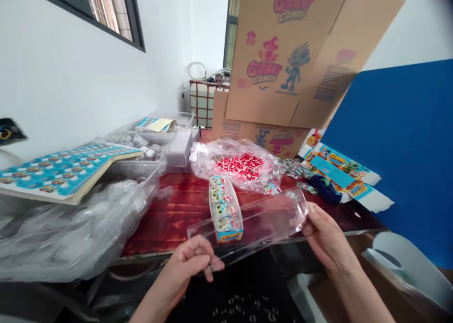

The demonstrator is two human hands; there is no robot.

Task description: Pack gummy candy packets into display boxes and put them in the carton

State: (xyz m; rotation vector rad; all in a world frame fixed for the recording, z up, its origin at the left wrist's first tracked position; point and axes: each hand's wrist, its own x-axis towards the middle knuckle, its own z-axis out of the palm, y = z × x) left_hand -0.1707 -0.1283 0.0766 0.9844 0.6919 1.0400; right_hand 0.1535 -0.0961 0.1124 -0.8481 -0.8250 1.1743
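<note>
Between my two hands stretches a clear plastic sleeve (262,219), long and see-through, tilted up to the right above the table's front edge. My left hand (193,259) pinches its lower left end. At the upper right end, the fingers of my right hand (323,235) are closed on its edge. Just behind the sleeve, and partly seen through it, a narrow candy display box (224,205) stands on the table, filled with a row of colourful wrapped pieces. Its front panel is blue and orange.
The dark red table (155,228) holds a plastic bag of red-and-white pieces (244,165). At left, clear bins (141,172) of plastic parts carry printed sticker sheets (63,169). Large cardboard boxes (283,54) rise behind; flat printed cartons (339,169) lie at right.
</note>
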